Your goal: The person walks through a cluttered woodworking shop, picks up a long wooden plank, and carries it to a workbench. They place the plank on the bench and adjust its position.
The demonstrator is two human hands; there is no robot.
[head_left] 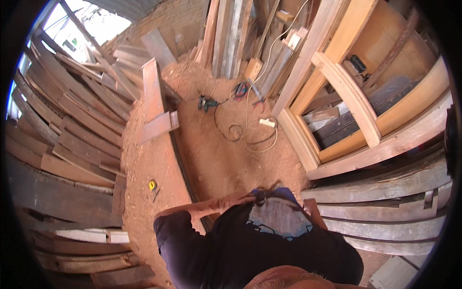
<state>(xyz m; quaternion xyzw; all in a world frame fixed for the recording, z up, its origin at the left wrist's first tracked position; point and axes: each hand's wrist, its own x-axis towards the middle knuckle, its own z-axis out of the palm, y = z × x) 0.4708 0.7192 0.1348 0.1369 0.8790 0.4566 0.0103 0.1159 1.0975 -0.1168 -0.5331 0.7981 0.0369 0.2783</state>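
Observation:
My left hand (239, 198) rests at my waist, against the hem of my dark T-shirt (226, 236). Its fingers are too indistinct to tell their pose or whether they hold anything. On the other side, my right forearm (315, 213) hangs close to my hip, and the hand there is mostly hidden. Nearest on the left, a yellow tape measure (152, 185) lies on a sawdust-covered surface (144, 212), with a thin dark stick-like piece (156, 194) beside it. To the right leans a pale wooden frame (298, 137), crossed by a curved wooden piece (353, 96).
On the dusty ground ahead lie a dark green power tool (207, 103), a blue-and-red tool (240, 91), a white power strip (267, 123) and looping cable (260, 151). Boards (72, 144) are piled along the left. Planks (385, 188) are stacked at right; upright timbers (231, 38) stand behind.

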